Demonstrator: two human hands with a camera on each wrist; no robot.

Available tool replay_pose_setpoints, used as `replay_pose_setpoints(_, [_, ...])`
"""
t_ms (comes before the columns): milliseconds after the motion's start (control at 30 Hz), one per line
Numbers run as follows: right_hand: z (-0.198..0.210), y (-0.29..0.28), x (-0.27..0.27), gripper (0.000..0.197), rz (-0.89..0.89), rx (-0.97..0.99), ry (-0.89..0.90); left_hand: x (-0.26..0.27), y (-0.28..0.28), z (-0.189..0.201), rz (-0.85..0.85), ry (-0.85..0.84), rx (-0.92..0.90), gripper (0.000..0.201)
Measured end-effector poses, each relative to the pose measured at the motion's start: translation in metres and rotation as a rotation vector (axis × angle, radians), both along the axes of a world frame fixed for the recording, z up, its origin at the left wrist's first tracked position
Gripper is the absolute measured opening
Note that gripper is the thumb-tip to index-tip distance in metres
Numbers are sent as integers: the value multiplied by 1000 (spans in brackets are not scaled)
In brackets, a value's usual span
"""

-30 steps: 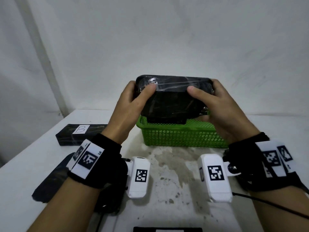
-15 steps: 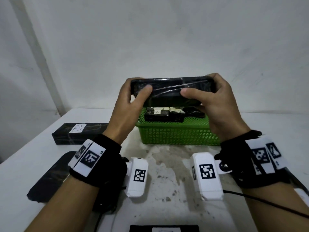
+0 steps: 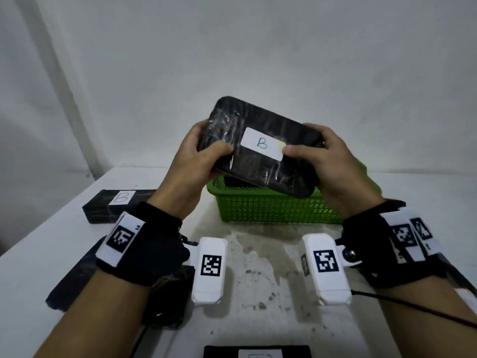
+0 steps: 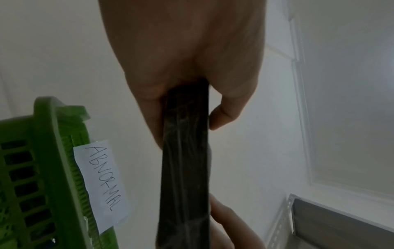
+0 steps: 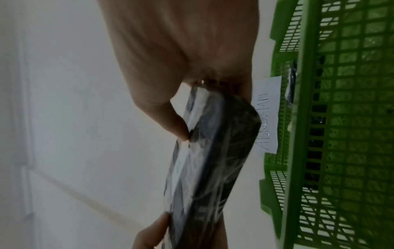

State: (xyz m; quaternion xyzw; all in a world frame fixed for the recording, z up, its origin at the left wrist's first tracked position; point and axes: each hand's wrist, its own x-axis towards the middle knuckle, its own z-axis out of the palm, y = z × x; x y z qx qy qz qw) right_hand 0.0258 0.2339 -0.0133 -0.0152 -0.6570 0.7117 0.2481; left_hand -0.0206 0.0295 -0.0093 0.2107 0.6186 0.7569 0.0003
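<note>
Over a stained white desk [image 3: 258, 267], at its far side a green mesh basket [image 3: 271, 210], and to the left a long black block [image 3: 103, 213] lying flat with a "B" tag. Held in the air just above the basket's near rim: a black film-wrapped packet [image 3: 258, 171], tilted, broad face turned up toward the head camera. Gripped at its left end by the left hand [image 3: 191, 166], thumb on top and fingers curled behind, and at its right end by the right hand [image 3: 333, 166] in the same way. On that face, a white label [image 3: 262, 143] marked "B"; on the basket's wall, a paper slip [image 4: 100, 185] reading "ABNORMAL". Looks like the label-checking step of a sort, with the packet not yet put down. Next, probably, over to the desk by the matching block or down into the basket; cannot tell which. Either way, calls for firm grips on slippery film and clearing the rim.
</note>
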Motion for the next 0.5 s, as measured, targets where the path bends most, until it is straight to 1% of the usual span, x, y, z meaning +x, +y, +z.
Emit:
replay_pose_setpoints(33, [0, 1, 1, 66, -11, 36, 11, 0, 0, -1, 7, -1, -36, 42])
replay_pose_setpoints(100, [3, 1, 5, 67, -43, 150, 64, 0, -1, -3, 8, -2, -91, 38])
replay_pose_setpoints(167, [6, -2, 8, 64, -67, 242, 112, 0, -1, -4, 10, 6, -114, 36])
replay_pose_setpoints(233, [6, -4, 10, 59, -90, 294, 146, 0, -1, -5, 17, 20, -112, 33])
replay_pose_setpoints(333, [7, -8, 10, 54, -110, 325, 170, -1, 0, -6, 34, 53, -103, 29])
replay_pose_setpoints(500, [7, -7, 14, 53, -75, 329, 166, 1, -3, -5, 33, 55, -129, 31])
